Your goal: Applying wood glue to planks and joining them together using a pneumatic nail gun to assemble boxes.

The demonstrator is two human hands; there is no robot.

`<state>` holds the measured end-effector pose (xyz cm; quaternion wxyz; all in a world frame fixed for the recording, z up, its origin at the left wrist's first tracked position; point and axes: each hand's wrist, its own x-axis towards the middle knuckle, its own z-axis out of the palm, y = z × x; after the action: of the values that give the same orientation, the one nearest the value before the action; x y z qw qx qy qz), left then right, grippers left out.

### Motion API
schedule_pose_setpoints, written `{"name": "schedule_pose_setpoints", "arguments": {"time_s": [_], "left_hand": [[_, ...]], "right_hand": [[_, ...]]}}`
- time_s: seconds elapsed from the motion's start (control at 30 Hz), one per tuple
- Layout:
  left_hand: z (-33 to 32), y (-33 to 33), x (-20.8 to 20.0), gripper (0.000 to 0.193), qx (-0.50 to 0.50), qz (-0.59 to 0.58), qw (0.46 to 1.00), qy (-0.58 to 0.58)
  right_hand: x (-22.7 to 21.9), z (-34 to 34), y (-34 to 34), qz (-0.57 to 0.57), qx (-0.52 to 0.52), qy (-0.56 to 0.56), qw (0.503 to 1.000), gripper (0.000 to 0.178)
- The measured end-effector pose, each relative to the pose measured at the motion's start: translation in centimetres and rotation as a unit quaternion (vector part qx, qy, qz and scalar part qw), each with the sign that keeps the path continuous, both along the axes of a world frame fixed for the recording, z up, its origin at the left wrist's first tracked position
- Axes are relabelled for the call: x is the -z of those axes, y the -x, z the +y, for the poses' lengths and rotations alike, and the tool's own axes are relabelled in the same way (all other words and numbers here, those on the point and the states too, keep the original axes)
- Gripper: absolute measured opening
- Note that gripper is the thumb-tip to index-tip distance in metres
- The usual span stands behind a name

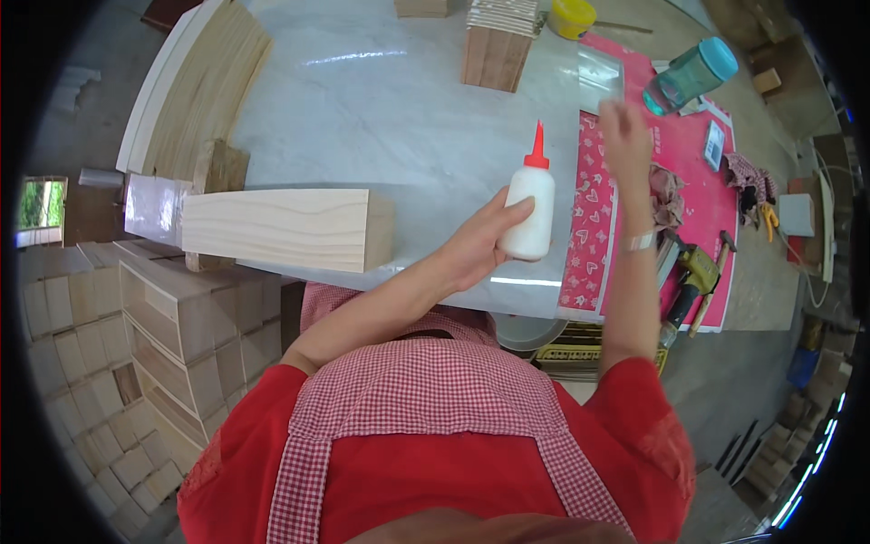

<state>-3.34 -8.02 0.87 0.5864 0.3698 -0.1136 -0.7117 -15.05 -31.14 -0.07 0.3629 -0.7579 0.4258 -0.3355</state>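
Note:
My left hand (485, 234) is wrapped round a white squeeze bottle (529, 222) with a pointed red nozzle, held upright over the front of the table. Motion blurs my right hand (627, 140), which reaches out over the pink patterned sheet (594, 218) toward the far right. Whether its fingers grip anything cannot be made out. Close beyond that hand lies a clear, shiny flat piece (598, 77). To the left of the bottle rests a long pale wooden box or block (276, 227).
Wooden panels (204, 86) are stacked at the left, and a ribbed wooden block (497, 54) stands at the back beside a yellow tub (571, 16). A teal bottle (691, 75), a phone (714, 145), crumpled cloth (668, 195) and a power drill (696, 274) occupy the right side.

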Motion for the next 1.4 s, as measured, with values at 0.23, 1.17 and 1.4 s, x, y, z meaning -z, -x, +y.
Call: {"name": "schedule_pose_setpoints", "arguments": {"time_s": [0.23,1.17,1.4], "left_hand": [[-1.5,2.1,0.6,0.058,-0.006,0.08,0.996,0.043],[21.3,-15.2,-9.2,0.065,-0.067,-0.768,0.625,0.122],[17.7,-18.6,-7.5,0.094,0.049,-0.902,0.419,0.094]], "right_hand": [[-2.1,15.8,2.3,-0.031,-0.053,-0.073,0.995,0.053],[4.1,3.8,7.1,0.13,0.125,0.214,0.96,0.034],[2.5,7.8,8.8,0.118,0.121,0.16,0.973,0.044]]}}
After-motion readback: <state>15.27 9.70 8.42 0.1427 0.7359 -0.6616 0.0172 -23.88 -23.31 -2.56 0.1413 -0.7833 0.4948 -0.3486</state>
